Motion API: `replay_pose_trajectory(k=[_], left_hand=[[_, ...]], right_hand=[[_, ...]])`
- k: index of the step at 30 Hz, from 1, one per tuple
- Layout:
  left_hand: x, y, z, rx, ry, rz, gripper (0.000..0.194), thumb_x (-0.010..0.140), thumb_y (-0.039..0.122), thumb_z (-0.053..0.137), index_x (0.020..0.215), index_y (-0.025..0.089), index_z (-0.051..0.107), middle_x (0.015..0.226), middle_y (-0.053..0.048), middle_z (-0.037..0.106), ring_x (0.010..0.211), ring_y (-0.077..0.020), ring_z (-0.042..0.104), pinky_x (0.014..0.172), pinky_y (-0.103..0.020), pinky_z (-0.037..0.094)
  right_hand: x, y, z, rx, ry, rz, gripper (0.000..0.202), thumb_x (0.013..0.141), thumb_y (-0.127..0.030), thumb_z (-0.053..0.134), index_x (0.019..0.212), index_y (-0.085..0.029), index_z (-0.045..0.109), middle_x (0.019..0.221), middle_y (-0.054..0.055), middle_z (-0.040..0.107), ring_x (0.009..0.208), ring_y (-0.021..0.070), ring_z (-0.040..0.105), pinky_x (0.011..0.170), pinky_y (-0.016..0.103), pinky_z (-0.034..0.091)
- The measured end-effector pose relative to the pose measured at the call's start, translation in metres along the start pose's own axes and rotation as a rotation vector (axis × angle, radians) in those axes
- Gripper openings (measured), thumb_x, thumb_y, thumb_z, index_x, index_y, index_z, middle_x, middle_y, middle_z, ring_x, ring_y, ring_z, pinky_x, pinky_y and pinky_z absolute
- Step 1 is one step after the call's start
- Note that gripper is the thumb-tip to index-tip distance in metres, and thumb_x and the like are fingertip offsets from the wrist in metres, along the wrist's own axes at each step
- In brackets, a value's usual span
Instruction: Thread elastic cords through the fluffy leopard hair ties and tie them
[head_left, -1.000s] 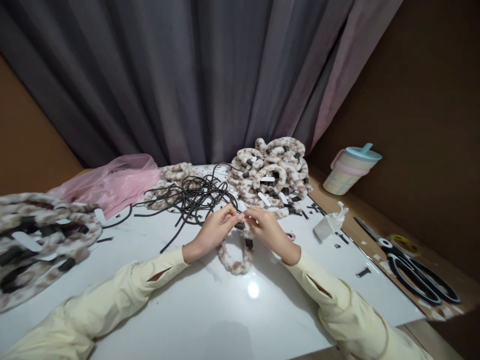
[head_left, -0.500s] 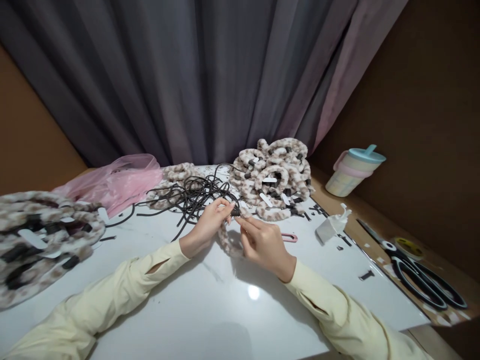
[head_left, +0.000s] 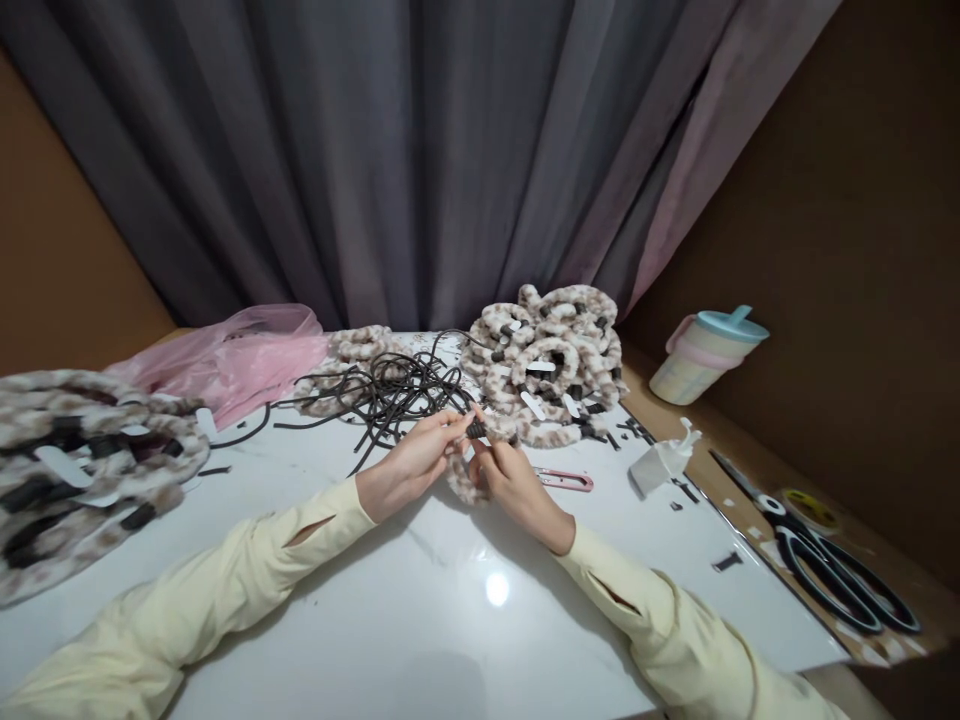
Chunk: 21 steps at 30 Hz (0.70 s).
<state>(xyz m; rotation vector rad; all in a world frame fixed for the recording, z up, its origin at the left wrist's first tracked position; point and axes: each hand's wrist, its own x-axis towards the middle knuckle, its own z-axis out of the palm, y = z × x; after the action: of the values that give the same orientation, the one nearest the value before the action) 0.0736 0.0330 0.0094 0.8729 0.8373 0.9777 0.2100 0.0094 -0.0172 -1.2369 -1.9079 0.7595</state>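
Observation:
Between my two hands is a fluffy white-and-brown plush ring (head_left: 465, 485), with a dark cord wrap (head_left: 476, 429) wound around its upper part. My left hand (head_left: 409, 458) pinches the left side of the wrap between thumb and fingers. From the right, my right hand (head_left: 521, 492) is closed on the ring just beneath the wrap, its fingertips partly hidden. Part of the ring hangs below, down to the white tabletop. Behind my hands lies a tangled heap of dark cords (head_left: 401, 385). Pink thread snips (head_left: 574, 481) lie just right of my right hand.
Plush rings are piled at the back right (head_left: 555, 350) and left (head_left: 67, 460). A pink plastic bag (head_left: 247, 350) lies behind. Along the right stand a white bottle (head_left: 664, 460) and a lidded cup (head_left: 705, 355); large scissors (head_left: 825, 565) and a yellow tape roll (head_left: 811, 508) lie there.
My right hand has shifted slightly left and turned, its fingers now under the wrap rather than pointing at its side. The snips show more fully. The view has moved a little.

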Motion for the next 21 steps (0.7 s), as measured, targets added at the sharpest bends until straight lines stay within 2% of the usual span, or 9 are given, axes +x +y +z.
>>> replay_pose_trajectory(k=[3,6,12,18,20,21], left_hand=[[-0.002,-0.001,0.001,0.008,-0.001,-0.008,0.025,0.068,0.033,0.073,0.070,0.014,0.056,0.058,0.004,0.049,0.048,-0.0055,0.043,0.048,-0.018,0.034],[-0.004,-0.001,0.001,0.046,-0.014,0.017,0.025,0.069,0.035,0.071,0.070,0.015,0.055,0.055,0.005,0.047,0.047,-0.0056,0.041,0.046,-0.018,0.031],[-0.013,-0.001,0.006,0.314,0.025,0.195,0.025,0.078,0.041,0.060,0.073,0.017,0.052,0.055,0.005,0.046,0.051,-0.0075,0.038,0.050,-0.018,0.028],[-0.019,-0.003,0.011,0.436,0.027,0.302,0.028,0.081,0.045,0.053,0.072,0.019,0.045,0.051,0.008,0.038,0.048,-0.0089,0.035,0.048,-0.019,0.028],[-0.019,-0.003,0.009,0.570,0.049,0.406,0.026,0.085,0.043,0.049,0.074,0.020,0.046,0.054,0.006,0.040,0.050,-0.0101,0.038,0.049,-0.021,0.029],[-0.018,-0.003,0.008,0.673,0.064,0.501,0.024,0.086,0.041,0.047,0.074,0.020,0.047,0.057,0.005,0.043,0.052,-0.0111,0.040,0.052,-0.022,0.031]], right_hand=[[0.002,0.002,0.003,-0.004,0.051,-0.002,0.030,0.089,-0.020,0.031,0.063,-0.019,0.047,0.050,-0.002,0.051,0.046,0.0110,0.046,0.049,0.022,0.037],[0.002,0.004,0.003,-0.021,0.098,-0.011,0.029,0.086,-0.020,0.035,0.058,-0.020,0.042,0.048,-0.002,0.047,0.046,0.0114,0.044,0.050,0.023,0.034],[0.003,0.005,0.001,-0.009,0.143,-0.016,0.027,0.078,-0.016,0.038,0.052,-0.021,0.037,0.047,-0.002,0.041,0.048,0.0121,0.037,0.053,0.025,0.030],[0.003,-0.004,-0.001,0.160,0.068,0.026,0.025,0.077,-0.016,0.040,0.052,-0.020,0.042,0.047,-0.003,0.041,0.050,0.0123,0.038,0.054,0.025,0.032],[0.001,-0.008,-0.001,0.264,-0.004,0.059,0.030,0.078,-0.019,0.041,0.049,-0.021,0.038,0.044,-0.003,0.039,0.045,0.0106,0.036,0.050,0.024,0.031],[0.000,-0.010,-0.002,0.323,-0.046,0.081,0.033,0.080,-0.023,0.041,0.048,-0.021,0.036,0.043,-0.004,0.037,0.042,0.0096,0.035,0.047,0.024,0.029]])
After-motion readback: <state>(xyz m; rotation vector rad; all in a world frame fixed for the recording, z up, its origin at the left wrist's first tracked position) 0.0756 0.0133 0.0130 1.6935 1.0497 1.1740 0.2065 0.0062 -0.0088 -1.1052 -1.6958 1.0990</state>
